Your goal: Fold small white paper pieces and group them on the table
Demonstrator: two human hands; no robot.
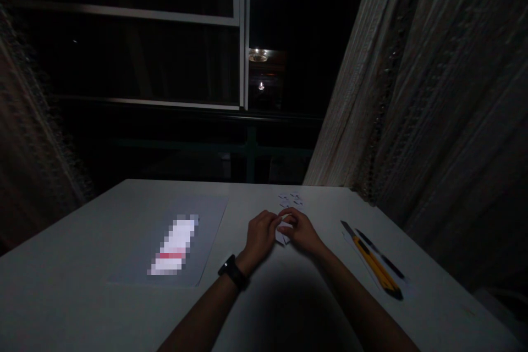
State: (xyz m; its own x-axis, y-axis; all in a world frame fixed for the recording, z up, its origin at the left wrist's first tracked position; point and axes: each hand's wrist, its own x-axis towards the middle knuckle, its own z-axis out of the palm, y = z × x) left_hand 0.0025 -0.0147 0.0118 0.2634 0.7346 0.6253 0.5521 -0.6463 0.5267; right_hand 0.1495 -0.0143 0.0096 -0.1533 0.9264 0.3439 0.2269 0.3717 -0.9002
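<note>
My left hand point(260, 236) and my right hand point(302, 229) meet over the middle of the white table point(82, 264). Both pinch a small folded piece of white paper point(282, 235) between their fingertips. A black watch point(233, 271) sits on my left wrist. Just beyond my hands lie several small paper pieces point(291, 199) on the tabletop. The light is dim, so the fold details are hard to see.
A grey sheet point(206, 231) with a blurred-out white item lies to the left. A yellow utility knife point(373, 263) and a black pen point(381, 256) lie at the right. Curtains point(433, 93) hang at both sides of a dark window point(165, 55).
</note>
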